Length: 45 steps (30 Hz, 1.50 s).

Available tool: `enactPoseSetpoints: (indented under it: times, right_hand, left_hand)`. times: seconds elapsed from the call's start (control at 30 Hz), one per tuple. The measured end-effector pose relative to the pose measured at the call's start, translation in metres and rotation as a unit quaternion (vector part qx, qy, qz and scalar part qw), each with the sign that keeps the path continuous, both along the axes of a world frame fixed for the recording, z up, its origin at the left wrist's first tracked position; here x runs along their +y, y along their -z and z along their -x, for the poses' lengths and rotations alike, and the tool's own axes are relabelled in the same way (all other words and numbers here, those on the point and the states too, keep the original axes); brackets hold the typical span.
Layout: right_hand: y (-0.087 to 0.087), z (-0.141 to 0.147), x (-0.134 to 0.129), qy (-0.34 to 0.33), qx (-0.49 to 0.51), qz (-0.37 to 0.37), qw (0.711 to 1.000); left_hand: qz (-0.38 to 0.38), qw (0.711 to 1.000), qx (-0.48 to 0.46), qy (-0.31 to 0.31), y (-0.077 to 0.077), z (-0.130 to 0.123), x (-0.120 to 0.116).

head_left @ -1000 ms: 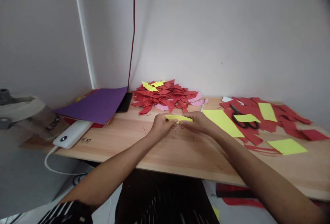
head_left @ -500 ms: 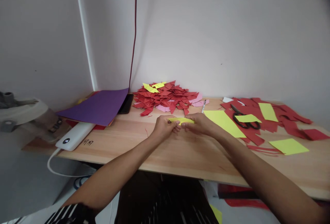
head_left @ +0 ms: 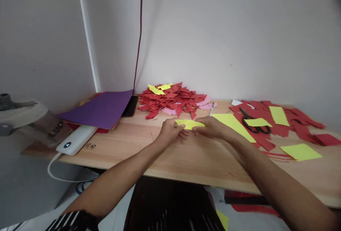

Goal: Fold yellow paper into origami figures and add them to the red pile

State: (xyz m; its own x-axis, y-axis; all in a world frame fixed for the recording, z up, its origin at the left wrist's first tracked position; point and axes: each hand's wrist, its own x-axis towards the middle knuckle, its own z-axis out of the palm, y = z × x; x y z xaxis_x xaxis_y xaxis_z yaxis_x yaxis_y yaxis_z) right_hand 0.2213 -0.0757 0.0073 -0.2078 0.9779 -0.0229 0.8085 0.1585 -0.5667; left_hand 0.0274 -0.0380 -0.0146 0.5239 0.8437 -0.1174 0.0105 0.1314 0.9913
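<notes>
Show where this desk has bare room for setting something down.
Mostly bare wood lies between the left forearm and right forearm, and between the left forearm and the power bank. Crowded: paper heap by the wall; scissors and scraps at right.

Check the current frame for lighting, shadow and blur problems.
Head view: light is soft and muted; a faint, diffuse shadow falls on the wall beside the hanging cable; the top right corner darkens; the held yellow paper looks soft, any fine creases hard to make out.
</notes>
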Motion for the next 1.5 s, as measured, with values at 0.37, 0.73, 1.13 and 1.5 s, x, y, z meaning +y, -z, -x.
enactPoseSetpoints:
  times: [0.37,0.73,1.13,1.5]
  right_hand:
    - [-0.002,0.001,-0.007,-0.002,0.020,0.056,0.998]
    - [-0.001,0.005,0.003,0.011,0.082,0.110,0.990]
    - [-0.009,0.014,0.023,0.012,0.058,0.134,0.989]
    - [-0.018,-0.001,0.020,-0.003,0.063,0.173,0.983]
  left_hand:
    - [0.029,0.991,0.050,0.119,-0.007,0.008,0.012]
    - [-0.070,0.988,0.069,0.117,-0.006,0.004,0.017]
    - [-0.001,0.998,0.039,0.059,-0.004,0.014,0.026]
    - [0.037,0.995,0.072,0.061,-0.010,0.011,0.026]
